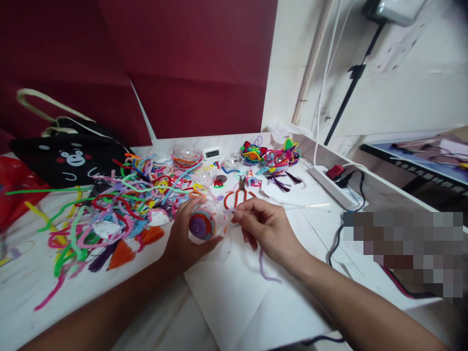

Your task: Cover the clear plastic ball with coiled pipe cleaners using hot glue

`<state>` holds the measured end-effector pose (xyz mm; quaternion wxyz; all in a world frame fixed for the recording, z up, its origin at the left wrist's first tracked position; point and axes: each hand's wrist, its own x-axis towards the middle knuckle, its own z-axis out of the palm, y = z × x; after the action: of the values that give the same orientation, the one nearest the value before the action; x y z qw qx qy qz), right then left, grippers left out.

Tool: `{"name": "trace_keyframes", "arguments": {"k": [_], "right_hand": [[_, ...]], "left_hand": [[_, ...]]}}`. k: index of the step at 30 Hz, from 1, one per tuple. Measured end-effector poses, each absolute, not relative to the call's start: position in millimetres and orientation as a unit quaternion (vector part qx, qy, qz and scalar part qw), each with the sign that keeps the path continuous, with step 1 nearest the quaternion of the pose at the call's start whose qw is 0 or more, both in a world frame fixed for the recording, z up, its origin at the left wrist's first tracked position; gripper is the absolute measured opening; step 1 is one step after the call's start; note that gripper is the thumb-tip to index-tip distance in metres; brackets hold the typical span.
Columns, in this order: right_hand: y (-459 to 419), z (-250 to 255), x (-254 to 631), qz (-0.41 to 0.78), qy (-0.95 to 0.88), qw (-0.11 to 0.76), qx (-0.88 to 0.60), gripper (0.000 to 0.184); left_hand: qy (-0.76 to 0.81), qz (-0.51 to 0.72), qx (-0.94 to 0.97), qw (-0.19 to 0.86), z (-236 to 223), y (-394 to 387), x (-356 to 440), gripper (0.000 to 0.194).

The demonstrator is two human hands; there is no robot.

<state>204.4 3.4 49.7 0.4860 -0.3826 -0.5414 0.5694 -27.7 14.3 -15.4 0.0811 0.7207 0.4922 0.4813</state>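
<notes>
My left hand [185, 234] wraps round a clear, round plastic piece [219, 222] whose near end carries a coil of purple, red and teal pipe cleaner [202, 225]. Close on its right, my right hand [261, 222] pinches a light purple pipe cleaner [266, 279] between thumb and fingertips. One end of that pipe cleaner reaches the clear piece; the other hangs below the hand over white paper. Just beyond my fingers lie pliers with orange handles [239, 195], their jaws pointing away. Whether the purple strand is fixed to the plastic, I cannot tell.
A heap of colourful pipe cleaners [120, 204] with tassels spreads at left. Behind stand a small digital clock [211, 154], clear containers [186, 157] and finished-looking pipe-cleaner figures [281, 158]. A black bag [69, 156] is at far left. A power strip [336, 187] with cables lies right.
</notes>
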Motion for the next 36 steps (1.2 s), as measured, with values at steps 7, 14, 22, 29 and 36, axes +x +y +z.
{"name": "trace_keyframes", "arguments": {"k": [7, 14, 22, 29, 36], "right_hand": [[8.1, 38.3, 195.2, 0.693, -0.473, 0.415, -0.352, 0.055], [14.7, 27.7, 190.0, 0.728, -0.385, 0.481, -0.301, 0.057], [25.0, 23.7, 194.4, 0.718, -0.362, 0.5, -0.323, 0.048], [29.3, 24.2, 197.9, 0.724, -0.358, 0.49, -0.328, 0.043], [29.5, 25.3, 197.8, 0.72, -0.359, 0.488, -0.339, 0.043]], "left_hand": [[0.449, 0.48, 0.753, 0.035, -20.0, 14.1, -26.8, 0.082], [0.429, 0.451, 0.783, 0.011, -19.8, 9.3, -25.3, 0.081], [0.432, 0.436, 0.778, 0.134, -17.7, 4.8, -25.4, 0.086], [0.407, 0.507, 0.718, 0.249, -24.3, 9.6, -22.6, 0.065], [0.418, 0.511, 0.628, 0.411, -8.8, 12.0, -14.8, 0.056]]}}
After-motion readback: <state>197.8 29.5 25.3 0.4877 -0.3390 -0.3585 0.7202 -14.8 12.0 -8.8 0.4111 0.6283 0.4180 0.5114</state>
